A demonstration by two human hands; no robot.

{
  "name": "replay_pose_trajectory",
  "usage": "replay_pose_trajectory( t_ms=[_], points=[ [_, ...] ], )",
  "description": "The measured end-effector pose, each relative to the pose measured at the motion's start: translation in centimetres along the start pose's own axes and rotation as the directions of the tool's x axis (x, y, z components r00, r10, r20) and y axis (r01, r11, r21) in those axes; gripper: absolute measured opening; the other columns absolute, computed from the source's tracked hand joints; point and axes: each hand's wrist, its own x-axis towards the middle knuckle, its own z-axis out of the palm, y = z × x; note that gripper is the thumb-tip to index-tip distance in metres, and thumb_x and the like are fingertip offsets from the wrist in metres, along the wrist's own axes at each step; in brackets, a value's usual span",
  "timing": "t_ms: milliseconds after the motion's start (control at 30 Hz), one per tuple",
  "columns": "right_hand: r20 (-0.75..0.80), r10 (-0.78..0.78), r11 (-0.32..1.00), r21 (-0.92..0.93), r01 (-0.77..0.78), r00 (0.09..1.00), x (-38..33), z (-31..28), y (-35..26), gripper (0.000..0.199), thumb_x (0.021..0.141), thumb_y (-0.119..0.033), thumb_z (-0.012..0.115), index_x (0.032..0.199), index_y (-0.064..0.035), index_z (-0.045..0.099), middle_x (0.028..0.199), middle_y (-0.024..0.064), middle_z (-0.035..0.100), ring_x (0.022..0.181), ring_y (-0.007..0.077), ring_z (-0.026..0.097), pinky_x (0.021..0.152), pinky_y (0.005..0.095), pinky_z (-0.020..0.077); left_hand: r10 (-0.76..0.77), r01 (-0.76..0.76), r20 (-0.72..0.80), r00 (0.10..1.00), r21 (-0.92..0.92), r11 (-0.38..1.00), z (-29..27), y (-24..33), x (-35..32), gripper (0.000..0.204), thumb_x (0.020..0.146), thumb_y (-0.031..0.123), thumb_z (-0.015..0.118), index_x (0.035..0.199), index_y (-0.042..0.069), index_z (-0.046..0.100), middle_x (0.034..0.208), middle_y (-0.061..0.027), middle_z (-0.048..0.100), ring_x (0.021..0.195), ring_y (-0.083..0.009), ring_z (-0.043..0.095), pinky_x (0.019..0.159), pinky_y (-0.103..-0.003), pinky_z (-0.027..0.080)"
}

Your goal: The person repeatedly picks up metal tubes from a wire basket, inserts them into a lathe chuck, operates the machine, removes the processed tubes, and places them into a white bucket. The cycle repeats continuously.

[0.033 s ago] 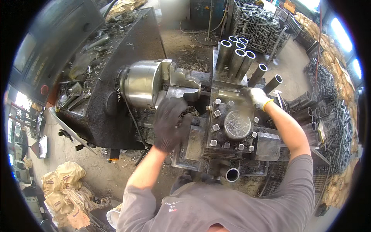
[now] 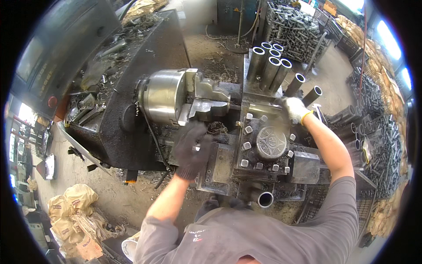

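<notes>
Person at a metal lathe, head view looking down. Left hand (image 2: 192,147) in a dark knit glove, fingers curled down onto a dark part of the grey carriage just below the chuck jaws; it looks gripped on something, likely a handle or lever, but the glove hides it, so what it holds can't be told. Right hand (image 2: 295,108) in a white glove with a yellow cuff rests on the far right corner of the square grey steel tool post block (image 2: 267,141) with bolt heads round its edge; fingers bent over the block's top edge, slightly blurred, so whether they pinch anything can't be told. Shiny round steel chuck (image 2: 163,96) sits left of the block, its axis running left-right, jaws pointing right toward the block. Left hand lies just below and right of the chuck, nearer it than the right hand, which is well apart across the block. Bundle of upright grey steel tubes (image 2: 269,61) stands just behind the block, near the right hand's fingers. One short steel tube end (image 2: 265,199) sits by the person's chest. Brown paper sacks (image 2: 72,211) lie on the floor lower left.
</notes>
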Motion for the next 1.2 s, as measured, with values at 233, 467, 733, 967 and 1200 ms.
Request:
replay_pose_trajectory(
  t_ms=[233, 467, 733, 967, 1200],
  points=[
    [-0.036, -0.536, 0.807, 0.272, 0.524, 0.844, 9.5, -12.1, -25.0, 0.034, 0.082, -0.011, 0.068, 0.114, -0.0034, 0.077, 0.101, 0.0167, 0.078, 0.084, 0.0332, 0.075, 0.077, 0.0418, 0.0602, -0.691, 0.733, 0.280, 0.667, -0.416, 0.539, 2.0, -7.2, -6.4, 0.029, 0.105, 0.027, 0.068, 0.126, 0.006, 0.068, 0.102, -0.0086, 0.075, 0.099, -0.0207, 0.073, 0.089, -0.036, 0.059],
    [0.675, -0.278, 0.957, 0.133, 0.259, 0.683, 22.3, -7.2, -30.4, 0.019, 0.080, -0.019, 0.078, 0.093, -0.0060, 0.080, 0.091, 0.0146, 0.078, 0.079, 0.0317, 0.076, 0.072, 0.0418, 0.0605, -0.690, 0.592, 0.211, 0.692, -0.713, 0.376, 5.1, -8.9, -3.4, 0.041, 0.105, 0.026, 0.068, 0.136, 0.000, 0.062, 0.120, -0.0134, 0.074, 0.112, -0.0299, 0.072, 0.099, -0.043, 0.058],
    [0.319, -0.437, 0.757, 0.635, 0.152, 0.841, 18.8, -8.4, -28.3, 0.016, 0.085, -0.010, 0.075, 0.099, -0.0052, 0.080, 0.092, 0.0094, 0.076, 0.080, 0.0214, 0.075, 0.069, 0.0371, 0.0625, -0.602, 0.450, 0.329, 0.727, -0.892, 0.056, 5.5, -12.0, -3.9, 0.045, 0.105, 0.023, 0.067, 0.143, 0.001, 0.056, 0.136, -0.0145, 0.067, 0.120, -0.0293, 0.067, 0.102, -0.046, 0.058],
    [0.060, -0.585, 0.050, 0.998, -0.038, 0.809, 13.4, -11.4, -25.9, 0.019, 0.093, -0.014, 0.067, 0.103, -0.0003, 0.077, 0.081, 0.0130, 0.073, 0.058, 0.0152, 0.066, 0.056, 0.0283, 0.0565, -0.537, 0.422, 0.042, 0.843, -0.671, 0.610, 5.2, -12.3, -3.1, 0.033, 0.101, 0.020, 0.071, 0.128, 0.001, 0.066, 0.118, -0.0119, 0.073, 0.103, -0.0296, 0.072, 0.089, -0.045, 0.060],
    [-0.242, -0.072, 0.742, 0.635, 0.215, 0.967, 1.2, -18.6, -25.3, 0.034, 0.095, -0.020, 0.068, 0.125, -0.0046, 0.076, 0.082, 0.0024, 0.072, 0.065, 0.0063, 0.063, 0.057, 0.0242, 0.0521, -0.776, 0.827, 0.287, 0.561, -0.237, 0.510, -3.8, -8.7, -9.9, 0.028, 0.102, 0.021, 0.069, 0.127, 0.009, 0.071, 0.117, -0.0087, 0.073, 0.102, -0.0235, 0.073, 0.085, -0.039, 0.063]
  ],
)
